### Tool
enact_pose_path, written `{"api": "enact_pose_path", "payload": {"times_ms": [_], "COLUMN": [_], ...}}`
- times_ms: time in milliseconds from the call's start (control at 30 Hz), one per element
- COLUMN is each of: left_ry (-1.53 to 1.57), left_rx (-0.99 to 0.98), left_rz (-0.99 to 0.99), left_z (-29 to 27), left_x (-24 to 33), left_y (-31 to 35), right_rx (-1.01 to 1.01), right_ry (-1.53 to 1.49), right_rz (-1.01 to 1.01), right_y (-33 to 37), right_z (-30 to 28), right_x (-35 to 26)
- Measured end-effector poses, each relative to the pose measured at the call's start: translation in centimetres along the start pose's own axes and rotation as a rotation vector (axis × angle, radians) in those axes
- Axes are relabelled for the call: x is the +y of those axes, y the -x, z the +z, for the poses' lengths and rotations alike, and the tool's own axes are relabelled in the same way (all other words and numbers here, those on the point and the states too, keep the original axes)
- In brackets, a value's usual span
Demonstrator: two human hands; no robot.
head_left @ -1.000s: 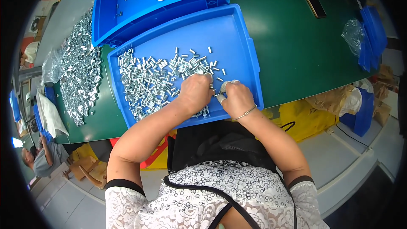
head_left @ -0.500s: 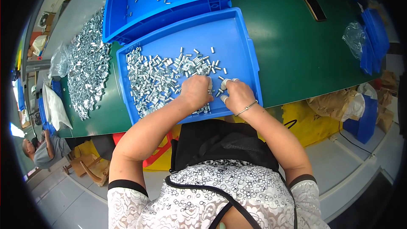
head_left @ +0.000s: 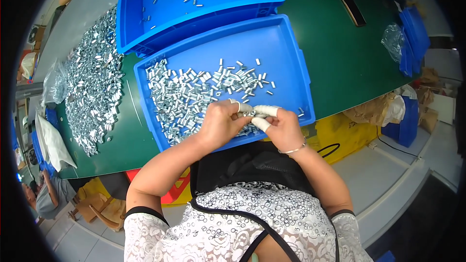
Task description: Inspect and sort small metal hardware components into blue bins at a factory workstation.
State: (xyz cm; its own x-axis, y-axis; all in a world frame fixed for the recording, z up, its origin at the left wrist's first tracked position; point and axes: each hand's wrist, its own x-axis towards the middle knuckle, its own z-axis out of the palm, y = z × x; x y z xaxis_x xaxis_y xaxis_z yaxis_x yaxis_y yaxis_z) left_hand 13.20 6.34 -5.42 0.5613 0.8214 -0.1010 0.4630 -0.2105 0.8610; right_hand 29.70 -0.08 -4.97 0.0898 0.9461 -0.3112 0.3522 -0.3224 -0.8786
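Over the near edge of a shallow blue tray (head_left: 276,39), my two hands meet, fingertips almost touching. My left hand (head_left: 219,122) is closed in a pinch, thumb and forefinger together, with white covers on some fingers. Opposite it, my right hand (head_left: 284,125), also with white finger covers, pinches from the right. Small shiny metal pieces show between the fingertips; how many each hand holds is hidden. Beneath and left of the hands lies a heap of short silvery metal sleeves (head_left: 187,94), with a few loose ones to the right.
Behind stands a deeper blue bin (head_left: 204,12) with scattered metal sleeves. A large pile of metal pieces (head_left: 94,82) covers the green table's (head_left: 330,63) left side. A phone (head_left: 351,8) and plastic bag (head_left: 393,41) lie to the right. Other people (head_left: 51,196) are at far left.
Both hands have lifted from among the sleeves at the tray's near side and come together, the right one moving in against the left. The view has shifted slightly.
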Motion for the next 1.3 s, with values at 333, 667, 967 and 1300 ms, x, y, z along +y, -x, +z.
{"api": "enact_pose_path", "payload": {"times_ms": [333, 667, 967, 1300], "left_ry": [0.476, 0.527, 0.490, 0.497], "left_rx": [-0.014, -0.021, -0.051, -0.216], "left_rz": [-0.273, -0.402, -0.374, -0.575], "left_z": [-8.0, -11.2, -12.0, -14.2], "left_x": [-3.5, -7.3, -8.9, -5.4], "left_y": [6.6, 9.4, 10.0, 3.7], "right_rx": [-0.037, -0.122, -0.171, -0.284], "right_ry": [0.338, 0.589, 0.568, 0.160], "right_rz": [-0.423, -0.593, -0.536, 0.059], "right_y": [0.8, 0.3, 0.0, -0.3], "right_z": [7.2, 12.8, 14.4, 9.3], "right_x": [-7.8, -8.4, -8.6, -7.1]}}
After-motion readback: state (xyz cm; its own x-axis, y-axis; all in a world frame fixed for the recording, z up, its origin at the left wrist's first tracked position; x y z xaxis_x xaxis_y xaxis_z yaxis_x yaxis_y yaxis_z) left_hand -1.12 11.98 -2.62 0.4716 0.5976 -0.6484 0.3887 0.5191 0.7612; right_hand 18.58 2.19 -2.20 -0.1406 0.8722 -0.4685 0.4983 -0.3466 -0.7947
